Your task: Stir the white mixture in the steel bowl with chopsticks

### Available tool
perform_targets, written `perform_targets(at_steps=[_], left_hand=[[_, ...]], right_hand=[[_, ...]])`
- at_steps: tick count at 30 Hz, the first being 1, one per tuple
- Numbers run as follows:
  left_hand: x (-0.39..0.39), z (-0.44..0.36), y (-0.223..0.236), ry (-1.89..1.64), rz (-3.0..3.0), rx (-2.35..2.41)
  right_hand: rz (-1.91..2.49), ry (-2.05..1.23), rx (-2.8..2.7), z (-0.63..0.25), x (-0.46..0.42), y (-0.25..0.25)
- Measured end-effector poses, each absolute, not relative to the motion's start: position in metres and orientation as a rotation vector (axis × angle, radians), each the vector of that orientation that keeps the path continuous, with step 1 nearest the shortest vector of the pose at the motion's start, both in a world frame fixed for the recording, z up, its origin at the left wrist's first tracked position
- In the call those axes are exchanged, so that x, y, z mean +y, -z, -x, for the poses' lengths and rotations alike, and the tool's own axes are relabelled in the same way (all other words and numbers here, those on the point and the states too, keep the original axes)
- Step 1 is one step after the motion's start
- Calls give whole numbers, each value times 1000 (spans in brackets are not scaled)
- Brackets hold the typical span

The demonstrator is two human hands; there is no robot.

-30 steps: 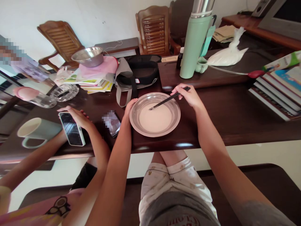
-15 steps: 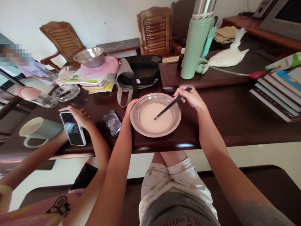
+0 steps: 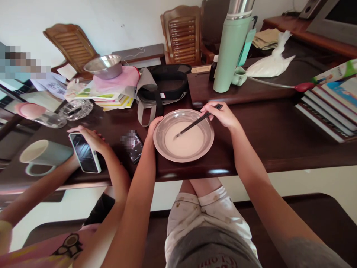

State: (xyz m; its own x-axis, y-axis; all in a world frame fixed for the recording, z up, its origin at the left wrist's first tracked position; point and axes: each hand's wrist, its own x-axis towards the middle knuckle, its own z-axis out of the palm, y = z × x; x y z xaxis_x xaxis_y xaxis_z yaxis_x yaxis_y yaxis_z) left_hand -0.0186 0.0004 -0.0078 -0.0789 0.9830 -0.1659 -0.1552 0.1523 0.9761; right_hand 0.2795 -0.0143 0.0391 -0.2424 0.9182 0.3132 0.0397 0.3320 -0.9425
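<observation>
A round metal bowl with a wide rim stands near the table's front edge. Pale, milky liquid fills its lower part. My left hand grips the bowl's left rim, its fingers partly hidden behind the side. In my right hand, closed above the right rim, is a pair of dark chopsticks. They slant down to the left, and their tips dip into the liquid left of the bowl's middle.
Left of the bowl lies a phone; beyond it another person's hands hold a white-cased phone beside a mug. Behind are a grey-black bag, a green thermos and a tied white bag. Books are stacked right.
My right hand has shifted slightly left, and the chopstick tips have swept left through the liquid. My left hand stays on the bowl's rim.
</observation>
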Motion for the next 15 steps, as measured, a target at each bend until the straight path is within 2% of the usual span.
perform_targets(at_steps=[4,9,15], left_hand=[[1,18,7,-1158,-876,1189],[0,17,4,-1143,-818,1100],[-5,12,-1,-1214,-810,1056]], right_hand=[[951,-989,-1484,-283,-13,-39],[897,-1135,-1598,-279,-15,-39],[955,-1008,-1482,-282,-13,-39]])
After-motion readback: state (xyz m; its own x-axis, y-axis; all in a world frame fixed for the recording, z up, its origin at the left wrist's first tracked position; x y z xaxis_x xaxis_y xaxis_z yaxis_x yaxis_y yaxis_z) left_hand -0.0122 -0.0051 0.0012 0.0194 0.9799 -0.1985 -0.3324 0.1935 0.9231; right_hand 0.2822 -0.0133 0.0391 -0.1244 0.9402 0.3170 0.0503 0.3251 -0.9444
